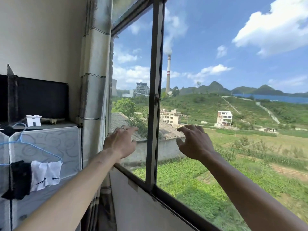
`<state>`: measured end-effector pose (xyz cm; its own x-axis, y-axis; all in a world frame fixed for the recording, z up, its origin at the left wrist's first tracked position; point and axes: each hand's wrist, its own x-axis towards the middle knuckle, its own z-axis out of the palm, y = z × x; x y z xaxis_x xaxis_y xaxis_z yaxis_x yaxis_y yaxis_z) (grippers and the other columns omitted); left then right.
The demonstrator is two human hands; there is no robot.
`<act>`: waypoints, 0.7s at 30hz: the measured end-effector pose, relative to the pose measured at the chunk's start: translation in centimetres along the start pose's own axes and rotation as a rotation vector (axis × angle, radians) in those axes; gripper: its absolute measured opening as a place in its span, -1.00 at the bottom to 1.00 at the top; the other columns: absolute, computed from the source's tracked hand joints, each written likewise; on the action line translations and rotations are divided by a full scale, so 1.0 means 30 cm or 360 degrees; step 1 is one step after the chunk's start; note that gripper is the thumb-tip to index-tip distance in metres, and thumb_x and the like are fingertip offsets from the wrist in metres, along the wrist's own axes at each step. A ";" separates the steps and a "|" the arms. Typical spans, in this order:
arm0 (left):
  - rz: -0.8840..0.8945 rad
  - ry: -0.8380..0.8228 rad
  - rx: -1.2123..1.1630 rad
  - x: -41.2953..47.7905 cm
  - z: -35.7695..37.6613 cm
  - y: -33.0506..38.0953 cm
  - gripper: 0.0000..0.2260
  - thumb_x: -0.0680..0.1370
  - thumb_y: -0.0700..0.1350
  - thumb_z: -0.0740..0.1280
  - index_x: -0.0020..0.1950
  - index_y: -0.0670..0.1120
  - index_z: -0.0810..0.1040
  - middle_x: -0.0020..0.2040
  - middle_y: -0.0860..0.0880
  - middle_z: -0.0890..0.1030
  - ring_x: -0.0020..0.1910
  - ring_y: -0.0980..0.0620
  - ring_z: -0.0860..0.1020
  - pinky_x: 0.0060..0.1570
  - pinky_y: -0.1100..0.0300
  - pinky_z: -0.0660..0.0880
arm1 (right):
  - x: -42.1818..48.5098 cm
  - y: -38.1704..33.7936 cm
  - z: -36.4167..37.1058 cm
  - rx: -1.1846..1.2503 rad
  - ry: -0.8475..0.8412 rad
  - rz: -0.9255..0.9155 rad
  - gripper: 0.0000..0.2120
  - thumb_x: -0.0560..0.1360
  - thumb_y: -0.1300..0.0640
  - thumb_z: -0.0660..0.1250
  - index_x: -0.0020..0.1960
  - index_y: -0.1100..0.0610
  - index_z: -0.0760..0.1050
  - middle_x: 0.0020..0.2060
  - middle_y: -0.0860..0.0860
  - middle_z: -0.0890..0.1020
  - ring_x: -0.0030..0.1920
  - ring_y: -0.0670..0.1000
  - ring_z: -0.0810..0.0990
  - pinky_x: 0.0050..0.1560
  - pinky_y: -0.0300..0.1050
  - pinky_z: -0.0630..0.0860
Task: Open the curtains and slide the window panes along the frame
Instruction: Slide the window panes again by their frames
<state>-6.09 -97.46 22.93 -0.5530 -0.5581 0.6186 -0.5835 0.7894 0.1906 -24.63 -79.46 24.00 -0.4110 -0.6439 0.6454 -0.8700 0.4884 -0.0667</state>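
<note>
The curtain (93, 77) is gathered at the window's left edge. The left hand (120, 144) and right hand (194, 144) are held empty, fingers spread, either side of the dark metal stile (154, 114). The glazed panes (131, 80) are judged rigid, fragile, smooth; hold is better taken on the stile near the latch (156, 99). A fabric cabinet (50, 144) stands near on the left.

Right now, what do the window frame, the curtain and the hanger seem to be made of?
Window frame: probably painted or anodised metal; thin, dark, straight bars with a small latch. Curtain: woven cloth, matte, pale with thin dark stripes, hanging in soft folds. Hanger: thin wire, apparently coated in light blue plastic.
</note>
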 end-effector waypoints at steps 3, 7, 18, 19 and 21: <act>0.0039 0.0033 -0.0013 0.137 0.084 -0.012 -0.54 0.55 -0.04 0.26 0.45 0.18 0.35 0.42 0.01 0.42 0.31 -0.08 0.43 0.16 -0.04 0.44 | 0.123 0.022 0.085 -0.0072 0.0011 -0.0035 -0.51 0.54 -0.13 0.25 0.45 -0.09 0.34 0.50 0.01 0.30 0.46 0.14 0.21 0.34 0.17 0.38; 0.0127 0.0108 -0.0069 0.327 0.193 -0.041 -0.57 0.56 -0.03 0.26 0.43 0.15 0.38 0.41 0.01 0.44 0.31 -0.07 0.43 0.20 -0.04 0.41 | 0.286 0.051 0.186 -0.0171 0.0084 -0.0034 -0.50 0.55 -0.13 0.24 0.45 -0.07 0.32 0.51 0.02 0.26 0.48 0.14 0.18 0.37 0.14 0.32; 0.0465 0.0517 -0.0239 0.835 0.387 -0.064 -0.43 0.53 0.06 0.31 0.52 0.07 0.24 0.55 -0.06 0.23 0.46 -0.13 0.28 0.41 -0.12 0.28 | 0.702 0.091 0.315 -0.0547 0.0474 -0.0047 -0.47 0.56 -0.13 0.19 0.49 -0.04 0.25 0.57 0.10 0.09 0.55 0.12 -0.01 0.50 0.15 -0.01; 0.0506 0.0571 -0.0256 0.872 0.403 -0.055 -0.41 0.53 0.06 0.32 0.53 0.07 0.22 0.56 -0.06 0.20 0.48 -0.13 0.25 0.43 -0.13 0.25 | 0.732 0.099 0.321 -0.0593 0.0503 -0.0049 -0.46 0.55 -0.14 0.18 0.50 -0.05 0.23 0.58 0.10 0.06 0.56 0.12 -0.04 0.51 0.17 -0.06; 0.0576 0.0664 -0.0317 0.935 0.438 -0.034 -0.38 0.53 0.05 0.33 0.55 0.08 0.17 0.59 -0.04 0.14 0.52 -0.11 0.17 0.47 -0.14 0.17 | 0.784 0.116 0.333 -0.0685 0.0518 -0.0045 -0.42 0.55 -0.18 0.14 0.53 -0.07 0.15 0.58 0.10 -0.02 0.56 0.11 -0.13 0.51 0.22 -0.16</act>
<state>-28.83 -117.27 30.06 -0.3919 -0.1279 0.9111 -0.2559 0.9664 0.0255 -40.03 -98.80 31.36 -0.2238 -0.4778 0.8495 -0.6612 0.7148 0.2279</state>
